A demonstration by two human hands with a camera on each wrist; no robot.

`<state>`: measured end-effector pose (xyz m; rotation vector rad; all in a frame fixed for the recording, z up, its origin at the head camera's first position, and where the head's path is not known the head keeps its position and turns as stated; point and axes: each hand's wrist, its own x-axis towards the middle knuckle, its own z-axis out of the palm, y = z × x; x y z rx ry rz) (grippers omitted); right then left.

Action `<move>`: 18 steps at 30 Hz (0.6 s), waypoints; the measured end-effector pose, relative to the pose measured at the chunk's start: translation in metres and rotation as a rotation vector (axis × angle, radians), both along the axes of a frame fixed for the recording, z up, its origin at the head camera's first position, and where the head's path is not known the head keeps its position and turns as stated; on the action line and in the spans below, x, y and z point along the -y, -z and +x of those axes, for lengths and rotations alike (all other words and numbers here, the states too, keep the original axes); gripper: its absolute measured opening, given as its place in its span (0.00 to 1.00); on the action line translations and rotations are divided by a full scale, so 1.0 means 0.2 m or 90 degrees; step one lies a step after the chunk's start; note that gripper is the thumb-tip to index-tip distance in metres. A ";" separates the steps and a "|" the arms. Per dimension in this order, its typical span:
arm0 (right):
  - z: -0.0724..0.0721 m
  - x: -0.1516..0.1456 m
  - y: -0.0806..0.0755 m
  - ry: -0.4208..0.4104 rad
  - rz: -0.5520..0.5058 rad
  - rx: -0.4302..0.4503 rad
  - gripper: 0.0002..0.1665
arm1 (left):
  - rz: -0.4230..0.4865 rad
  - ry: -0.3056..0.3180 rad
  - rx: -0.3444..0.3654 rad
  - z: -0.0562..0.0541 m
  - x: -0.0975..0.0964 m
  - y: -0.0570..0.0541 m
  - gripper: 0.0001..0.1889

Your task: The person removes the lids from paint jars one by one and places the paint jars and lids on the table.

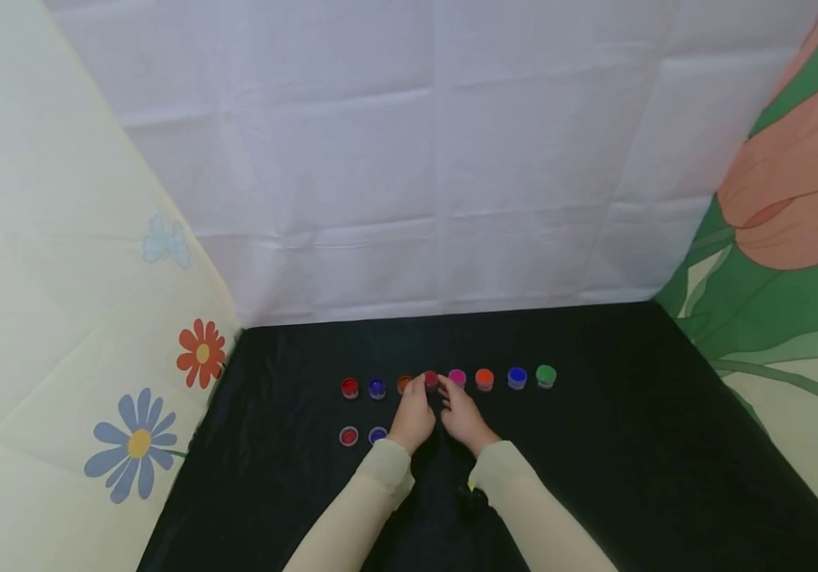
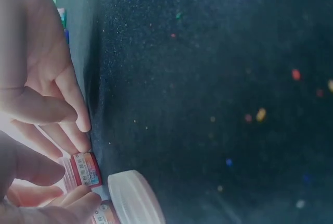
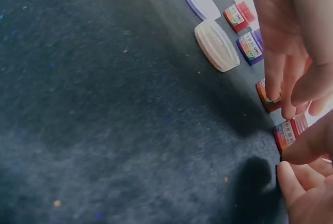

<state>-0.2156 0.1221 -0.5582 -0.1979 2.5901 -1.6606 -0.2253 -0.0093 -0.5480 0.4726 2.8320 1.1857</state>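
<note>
A small dark red paint jar (image 1: 431, 379) with a printed label stands in the row, between my two hands. My left hand (image 1: 412, 417) holds it from the left, thumb and fingers at its side in the left wrist view. From the right, my right hand (image 1: 462, 417) reaches in with loose, nearly straight fingers, fingertips right at the jar. An orange jar (image 1: 405, 384) is partly covered by the left hand. On the other side of the row, a pink jar (image 1: 457, 377) sits beside the right fingers. A pale round lid (image 2: 136, 198) lies near my left hand.
Left in the row stand a red jar (image 1: 349, 388) and a purple jar (image 1: 377, 388). Rightward are an orange-red jar (image 1: 484, 380), a blue jar (image 1: 517, 377) and a green jar (image 1: 545, 376). A red-stained lid (image 1: 348, 436) and purple-stained lid (image 1: 376, 434) lie in front on black cloth.
</note>
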 end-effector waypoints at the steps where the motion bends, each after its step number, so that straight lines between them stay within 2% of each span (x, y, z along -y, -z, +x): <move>1: 0.00 0.00 0.01 0.004 0.000 -0.005 0.39 | -0.002 0.000 0.001 0.00 0.00 0.00 0.28; 7: 0.02 -0.02 0.04 0.039 -0.010 -0.022 0.33 | -0.012 0.003 0.015 0.00 0.02 0.00 0.24; 18: 0.08 -0.08 0.06 0.071 -0.053 -0.046 0.20 | -0.003 0.008 -0.016 0.01 0.07 -0.02 0.12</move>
